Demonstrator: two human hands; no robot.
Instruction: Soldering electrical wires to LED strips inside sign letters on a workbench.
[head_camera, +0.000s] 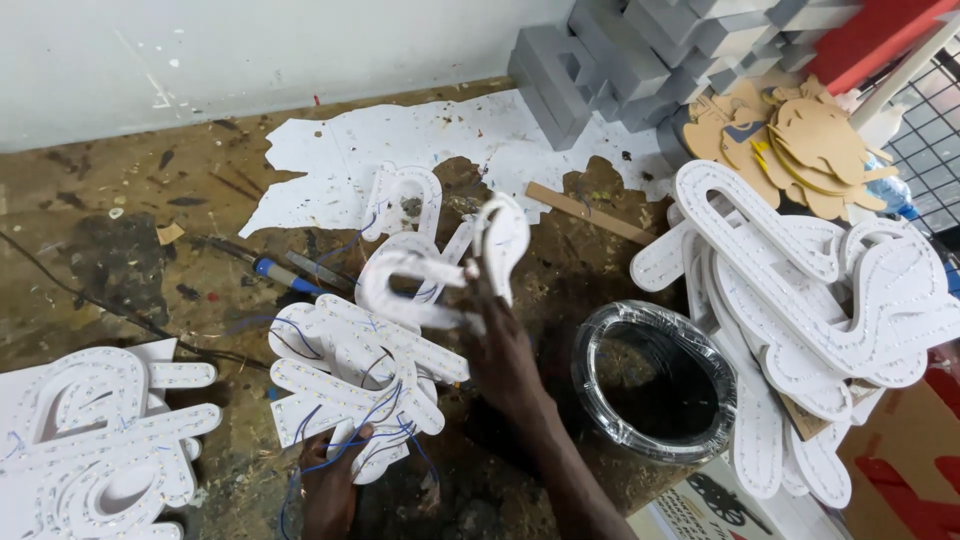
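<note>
right hand (500, 350) lifting a white curved letter piece (440, 275) by its edge above the workbench (110, 250), left hand (330, 480) pinching blue wires (375, 425) of the wired stack below; piece likely light, stiff, brittle, best gripped at its rim, clear of wiring.

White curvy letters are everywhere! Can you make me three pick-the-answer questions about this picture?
1. Where is the black wire coil?
A. right of the raised hand
B. on the wall
C. on the grey blocks

2. What colour are the thin wires on the letter shapes?
A. blue
B. green
C. orange

3. What is the right hand doing?
A. lying flat
B. holding up a white letter shape
C. gripping the soldering iron

Answers: 1 A, the coil lies beside that forearm. 2 A, blue loops show. 3 B, fingers pinch the lifted shape.
</note>
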